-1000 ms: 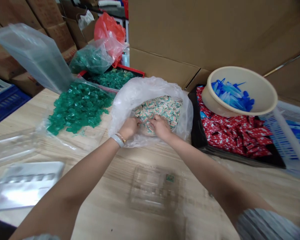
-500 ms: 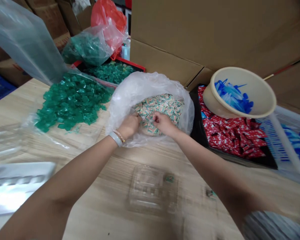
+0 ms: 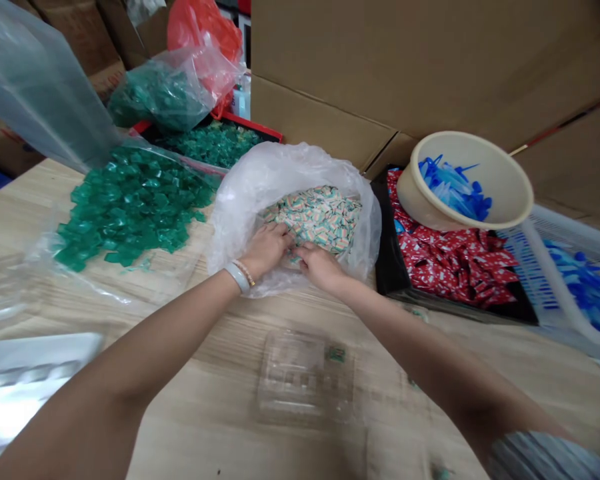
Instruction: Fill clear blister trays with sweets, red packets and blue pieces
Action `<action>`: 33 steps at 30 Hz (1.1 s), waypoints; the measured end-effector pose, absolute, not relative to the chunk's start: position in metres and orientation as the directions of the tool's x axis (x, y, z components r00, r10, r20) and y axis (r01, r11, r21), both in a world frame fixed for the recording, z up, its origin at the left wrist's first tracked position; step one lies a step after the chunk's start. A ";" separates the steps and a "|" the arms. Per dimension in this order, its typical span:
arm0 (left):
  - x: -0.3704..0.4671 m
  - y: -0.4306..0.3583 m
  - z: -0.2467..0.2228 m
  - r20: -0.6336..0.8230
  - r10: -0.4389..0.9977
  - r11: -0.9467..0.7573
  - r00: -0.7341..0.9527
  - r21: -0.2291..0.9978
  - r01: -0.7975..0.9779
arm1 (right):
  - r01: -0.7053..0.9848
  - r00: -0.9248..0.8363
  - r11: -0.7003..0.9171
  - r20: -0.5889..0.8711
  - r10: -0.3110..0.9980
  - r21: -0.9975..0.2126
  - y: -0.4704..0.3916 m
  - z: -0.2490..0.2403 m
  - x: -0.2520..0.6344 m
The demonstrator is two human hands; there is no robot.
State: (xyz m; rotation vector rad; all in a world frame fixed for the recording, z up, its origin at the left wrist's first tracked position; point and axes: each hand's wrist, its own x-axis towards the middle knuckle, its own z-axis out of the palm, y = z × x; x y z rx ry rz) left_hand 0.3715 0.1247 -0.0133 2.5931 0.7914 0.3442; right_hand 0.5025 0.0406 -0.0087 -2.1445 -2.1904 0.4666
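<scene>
A white translucent plastic bag [image 3: 240,180] stands with its mouth open on the table, holding many small printed pieces [image 3: 325,217] in green, orange and white. My left hand [image 3: 269,248] reaches over its near rim, fingers stretched out flat on the pieces. Close beside it, my right hand [image 3: 321,265] has its fingers bent together at the near edge of the pile; whatever is between the fingertips is too small to make out. Nearer to me lies a clear plastic tray [image 3: 300,377] with a small green piece [image 3: 337,353] in one corner.
Green translucent pieces [image 3: 130,207] are heaped on the left. A cream bowl [image 3: 523,193] of blue items sits over red packets [image 3: 455,267] in a black tray on the right. Behind stands a cardboard box [image 3: 325,113]. A white tray [image 3: 40,347] lies at left.
My right hand has come down toward me and left, nearer my left hand. My left hand's fingers have spread over the pieces. The view has shifted slightly.
</scene>
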 end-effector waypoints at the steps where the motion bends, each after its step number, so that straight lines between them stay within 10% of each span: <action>1: 0.370 0.125 -0.012 0.108 0.573 -0.757 0.812 0.449 0.475 | 0.972 -0.059 0.017 -0.175 0.983 -0.235 0.039 -0.009 0.503; 12: 0.369 0.114 -0.011 0.058 0.669 -0.618 0.741 0.597 0.511 | 0.929 -0.201 0.169 -0.063 0.978 -0.329 0.041 -0.011 0.515; 24: 0.399 0.094 -0.003 -0.154 0.712 -0.648 0.685 0.232 0.726 | 0.768 -0.007 -0.012 -0.027 1.000 -0.640 0.034 -0.023 0.542; 33: 0.392 0.092 -0.009 -0.051 0.672 -0.649 0.739 0.440 0.621 | 0.749 -0.008 0.000 -0.009 1.000 -0.662 0.028 -0.023 0.536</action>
